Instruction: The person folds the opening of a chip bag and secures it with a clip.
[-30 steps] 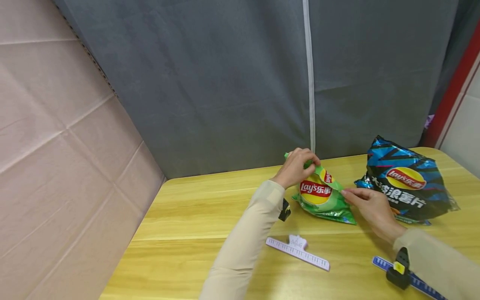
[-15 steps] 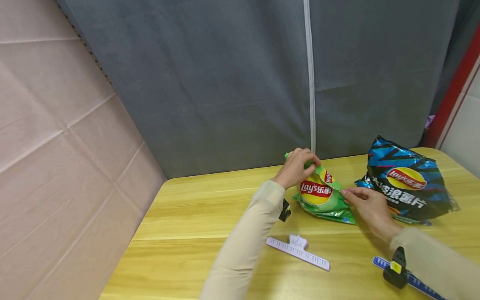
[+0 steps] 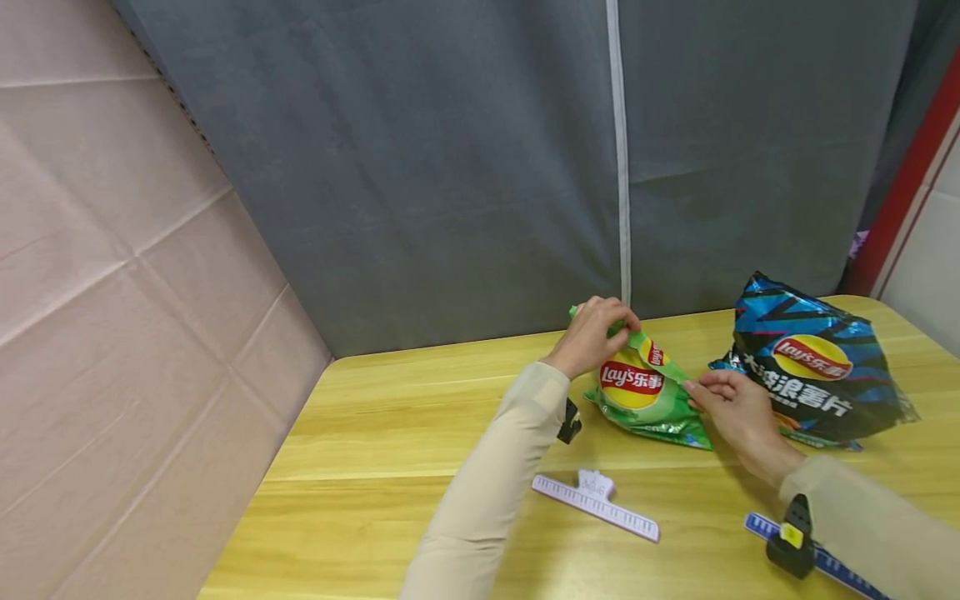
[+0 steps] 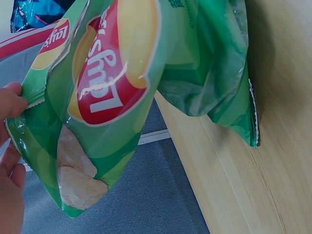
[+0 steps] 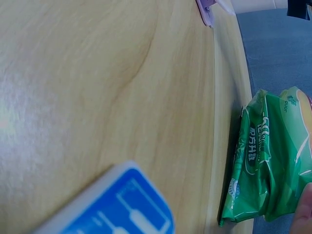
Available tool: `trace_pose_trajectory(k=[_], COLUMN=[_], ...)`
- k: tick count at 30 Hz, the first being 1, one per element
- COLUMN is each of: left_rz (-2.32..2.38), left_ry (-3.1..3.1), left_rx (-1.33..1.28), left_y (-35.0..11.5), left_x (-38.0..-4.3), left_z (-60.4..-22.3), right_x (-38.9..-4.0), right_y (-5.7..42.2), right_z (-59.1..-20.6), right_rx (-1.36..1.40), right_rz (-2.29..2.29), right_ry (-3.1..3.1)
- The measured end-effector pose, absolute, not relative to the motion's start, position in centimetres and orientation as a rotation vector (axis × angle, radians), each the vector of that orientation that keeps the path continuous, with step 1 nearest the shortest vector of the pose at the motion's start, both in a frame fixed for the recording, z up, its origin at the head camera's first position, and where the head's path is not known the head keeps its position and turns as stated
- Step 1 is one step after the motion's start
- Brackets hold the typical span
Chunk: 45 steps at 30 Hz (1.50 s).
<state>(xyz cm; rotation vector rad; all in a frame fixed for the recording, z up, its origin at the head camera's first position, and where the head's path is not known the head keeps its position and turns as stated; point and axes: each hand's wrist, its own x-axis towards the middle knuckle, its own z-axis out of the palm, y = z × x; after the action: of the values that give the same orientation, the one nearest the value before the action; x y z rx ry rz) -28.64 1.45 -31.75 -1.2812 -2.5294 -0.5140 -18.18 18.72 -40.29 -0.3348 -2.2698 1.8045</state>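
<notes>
In the head view, my left hand (image 3: 588,340) and right hand (image 3: 742,417) pinched the folded top of the green Lay's chip bag (image 3: 652,417) on the wood-grain table (image 3: 375,417). At my left wrist, fingers (image 4: 10,103) gripped its glossy film; at my right, one fingertip (image 5: 304,209) met its creased side beyond a round-cornered blue piano-key strip (image 5: 146,197).

Even, soft light fills the head view; white glare washes the tabletop (image 5: 112,107) in the right wrist view, where the near blue clip (image 5: 124,207) blurs; highlights streak the glossy green bag (image 4: 131,83), its shadow soft.
</notes>
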Motion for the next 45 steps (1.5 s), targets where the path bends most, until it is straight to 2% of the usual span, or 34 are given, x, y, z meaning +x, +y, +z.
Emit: trace_pose_trajectory(k=[10,20,45], left_rz=[-0.509,-0.443,-0.292], left_ry=[-2.507,-2.532,-2.553], left_rx=[-1.297,-1.306,-1.314], left_y=[1.4,1.3,1.2], left_x=[-28.7,-28.6,-28.8], left_z=[-31.9,-31.9,-31.4], right_x=[-18.6,-21.0,-20.5], right_y=[19.2,20.7,20.8], right_z=[-41.5,-46.2,-45.1], right_rx=[-0.2,-0.224,-0.14], right_rz=[1.836,1.723,1.77], right_ry=[-2.203,-2.281,-2.279])
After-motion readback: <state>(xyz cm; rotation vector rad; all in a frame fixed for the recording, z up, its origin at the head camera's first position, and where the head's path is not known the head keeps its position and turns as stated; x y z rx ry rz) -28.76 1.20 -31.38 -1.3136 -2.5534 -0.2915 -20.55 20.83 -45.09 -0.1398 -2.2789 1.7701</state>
